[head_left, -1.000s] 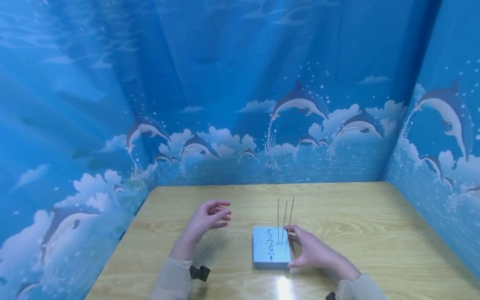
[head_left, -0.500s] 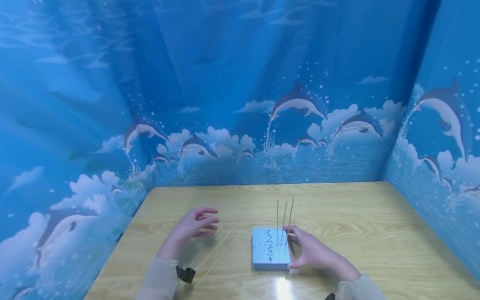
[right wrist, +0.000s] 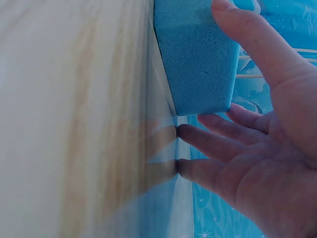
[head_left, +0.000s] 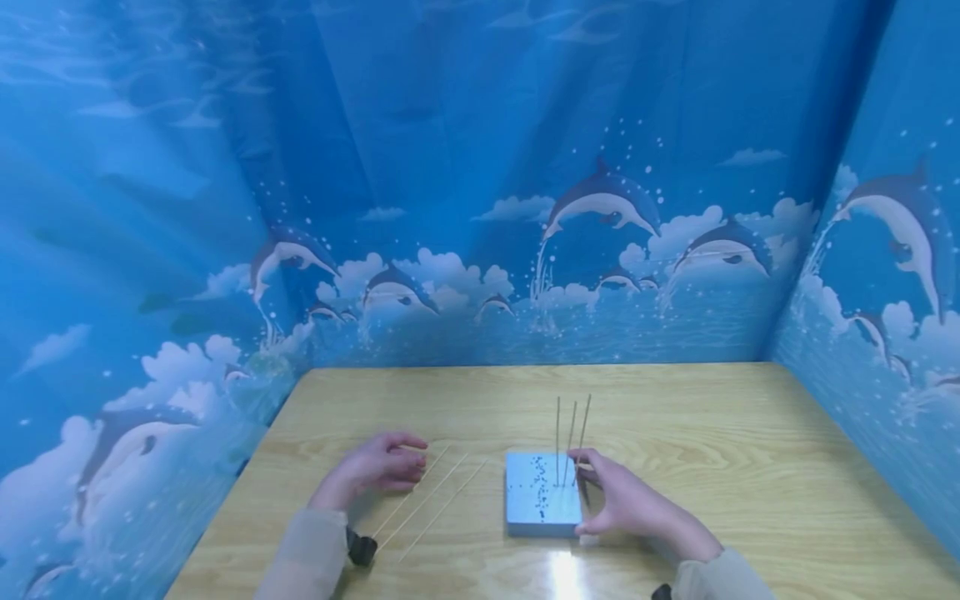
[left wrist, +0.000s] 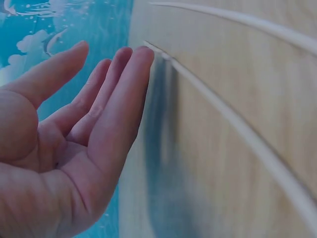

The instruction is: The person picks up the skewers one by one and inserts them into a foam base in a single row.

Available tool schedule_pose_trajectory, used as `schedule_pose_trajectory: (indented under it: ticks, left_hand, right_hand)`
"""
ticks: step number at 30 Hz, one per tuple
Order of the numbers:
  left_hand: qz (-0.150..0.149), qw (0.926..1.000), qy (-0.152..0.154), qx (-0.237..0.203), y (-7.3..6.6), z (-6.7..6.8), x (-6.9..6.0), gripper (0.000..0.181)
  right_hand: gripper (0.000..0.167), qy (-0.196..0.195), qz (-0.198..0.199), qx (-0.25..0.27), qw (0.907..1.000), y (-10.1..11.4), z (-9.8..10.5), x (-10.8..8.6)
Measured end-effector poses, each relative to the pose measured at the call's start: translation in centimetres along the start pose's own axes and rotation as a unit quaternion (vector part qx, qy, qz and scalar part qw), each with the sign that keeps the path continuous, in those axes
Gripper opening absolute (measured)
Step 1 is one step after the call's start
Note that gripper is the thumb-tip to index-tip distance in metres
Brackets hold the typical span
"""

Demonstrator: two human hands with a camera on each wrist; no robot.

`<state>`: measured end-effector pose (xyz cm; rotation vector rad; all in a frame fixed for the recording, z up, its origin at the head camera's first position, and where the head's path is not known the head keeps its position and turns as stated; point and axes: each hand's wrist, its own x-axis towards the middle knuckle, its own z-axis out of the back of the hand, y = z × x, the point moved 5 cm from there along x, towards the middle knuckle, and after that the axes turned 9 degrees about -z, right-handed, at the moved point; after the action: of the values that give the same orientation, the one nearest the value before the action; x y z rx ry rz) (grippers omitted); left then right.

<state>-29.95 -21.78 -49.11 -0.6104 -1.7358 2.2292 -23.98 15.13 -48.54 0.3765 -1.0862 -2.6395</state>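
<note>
A light blue foam block (head_left: pixel 528 500) with many small dark holes sits on the table. Three thin wooden sticks (head_left: pixel 557 442) stand upright in its right part. My right hand (head_left: pixel 626 500) holds the block's right side, thumb at the near corner and fingers at the far one; in the right wrist view two lower fingers touch the table beside the block (right wrist: pixel 198 59). Left of the block lie three more thin sticks (head_left: pixel 423 501), roughly parallel and slanting. Just beside the leftmost, my left hand (head_left: pixel 378 467) hovers, fingers loosely extended and holding nothing; a fingertip is close to a stick (left wrist: pixel 247 131).
The wood-grain table (head_left: pixel 705 433) is enclosed at the back and sides by blue curtains (head_left: pixel 450 167) printed with dolphins. A small white object (head_left: pixel 588 540) lies at the block's near right corner. Black straps (head_left: pixel 362 548) show at the wrists.
My left hand has moved left, nearer to me and lower, uncovering more of the lying sticks. My right hand and the foam block with its upright sticks have stayed in place.
</note>
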Motion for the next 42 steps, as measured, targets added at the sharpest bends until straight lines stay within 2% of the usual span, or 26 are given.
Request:
schedule_pose_trajectory:
  ticks: [4, 9, 17, 26, 30, 37, 42]
  left_hand:
    - [0.013, 0.9998, -0.007, -0.009, 1.0, 0.1, 0.0, 0.049]
    - [0.028, 0.9994, -0.017, -0.011, 1.1, 0.1, -0.2, 0.048]
    - [0.045, 0.9982, -0.025, 0.032, 1.0, 0.2, -0.1, 0.039]
    - [0.056, 0.9969, -0.014, 0.054, 1.4, 0.4, 0.2, 0.033]
    - [0.063, 0.9957, -0.019, 0.065, 1.2, 0.2, 0.4, 0.028]
    - [0.078, 0.9921, -0.054, 0.082, 0.9, -0.3, 0.6, 0.022]
    - [0.079, 0.9866, -0.083, 0.116, 0.9, -0.7, 0.7, 0.024]
  right_hand:
    - [0.107, 0.001, 0.002, 0.003, 1.0000, 0.0, 0.0, 0.0]
    - [0.107, 0.003, 0.006, 0.005, 1.0000, 0.0, 0.0, 0.0]
    - [0.107, 0.005, 0.012, 0.003, 0.9999, 0.3, 0.1, -0.1]
    - [0.107, 0.003, 0.007, 0.004, 1.0000, 0.1, 0.1, -0.1]
    - [0.107, 0.003, 0.011, 0.007, 0.9999, 0.1, 0.1, -0.1]
    - [0.107, 0.004, 0.009, 0.008, 0.9999, 0.1, 0.2, 0.0]
    - [0.107, 0.005, 0.000, 0.009, 0.9999, -0.1, 0.1, 0.0]
